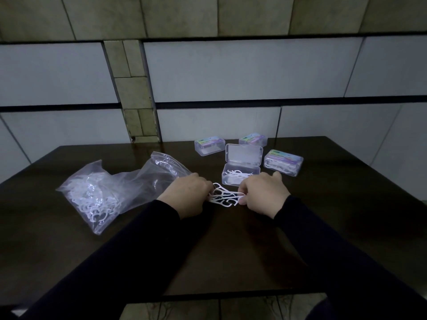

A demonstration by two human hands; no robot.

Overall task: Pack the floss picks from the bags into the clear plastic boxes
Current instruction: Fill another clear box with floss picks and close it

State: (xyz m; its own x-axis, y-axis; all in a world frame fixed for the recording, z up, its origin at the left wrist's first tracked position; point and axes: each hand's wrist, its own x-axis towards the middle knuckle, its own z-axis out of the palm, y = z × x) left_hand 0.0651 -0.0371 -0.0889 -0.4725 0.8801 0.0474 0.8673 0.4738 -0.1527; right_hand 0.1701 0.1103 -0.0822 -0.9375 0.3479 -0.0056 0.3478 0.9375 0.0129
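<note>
**Holding a bunch of floss picks between two hands over a dark table**

Gripping a small bunch of white floss picks [223,196] from both ends, a person in dark long sleeves works just above a dark wooden table [335,204]. The left hand [188,192] has its fingers curled around the bunch's left end. The right hand [263,192] pinches the right end, fingertips drawn together on the picks, thumb pointing away toward 12 o'clock. The bunch sits at the centre of the view, spanning the gap between the two hands, close to the tabletop; whether it touches the surface cannot be told.

At 12 o'clock from the bunch, just beyond it, an open clear plastic box [240,177] sits on the table with its hinged lid [243,155] standing upright at the back. Several white picks already lie inside it.

Three more clear boxes, lids shut and bearing coloured labels, ring the open one. One closed box [209,146] is at 11 o'clock from it, a second closed box [253,139] at 12 o'clock behind the raised lid, and a third closed box [283,162] at 2 o'clock. White picks can be seen in the third.

At 9 o'clock from the hands, a crumpled clear plastic bag [92,192] lies on the table, holding a heap of white picks. A second clear bag [161,172], looking mostly slack, overlaps it and reaches to the left hand.

Behind the table rises a tiled wall [231,72].
</note>
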